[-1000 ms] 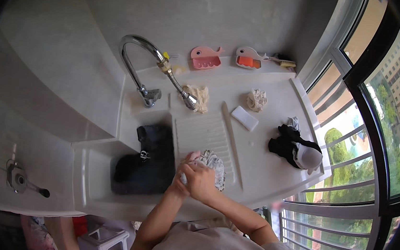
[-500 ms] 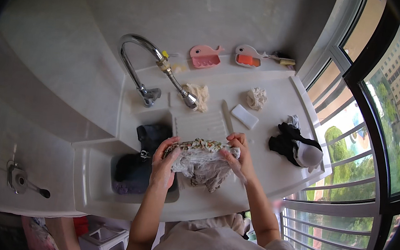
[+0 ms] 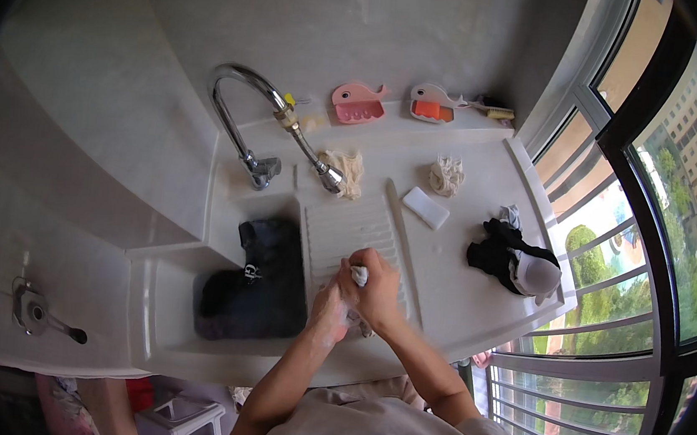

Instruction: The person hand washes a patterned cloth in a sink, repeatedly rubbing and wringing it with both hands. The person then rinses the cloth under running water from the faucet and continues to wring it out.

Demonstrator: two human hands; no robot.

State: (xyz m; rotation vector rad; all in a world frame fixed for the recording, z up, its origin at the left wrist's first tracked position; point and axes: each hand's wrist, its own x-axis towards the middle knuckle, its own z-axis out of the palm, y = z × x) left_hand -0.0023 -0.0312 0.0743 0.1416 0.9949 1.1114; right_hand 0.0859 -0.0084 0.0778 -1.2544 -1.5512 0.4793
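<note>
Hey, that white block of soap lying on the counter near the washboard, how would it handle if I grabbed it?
The white soap bar looks rigid and flat-sided, so it should slide rather than roll. Beside a laundry sink, it may well be wet and slippery. It probably feels solid for its size and unlikely to tip.

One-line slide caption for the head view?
Both hands, left hand and right hand, scrub a pale cloth on the ribbed washboard.

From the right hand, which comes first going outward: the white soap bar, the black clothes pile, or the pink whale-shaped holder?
Measured from the right hand in the head view:
1. White soap bar, just beyond the hand, slightly to its right on the counter.
2. Black clothes pile, farther right, near the window edge.
3. Pink whale-shaped holder, far back against the wall.
</note>
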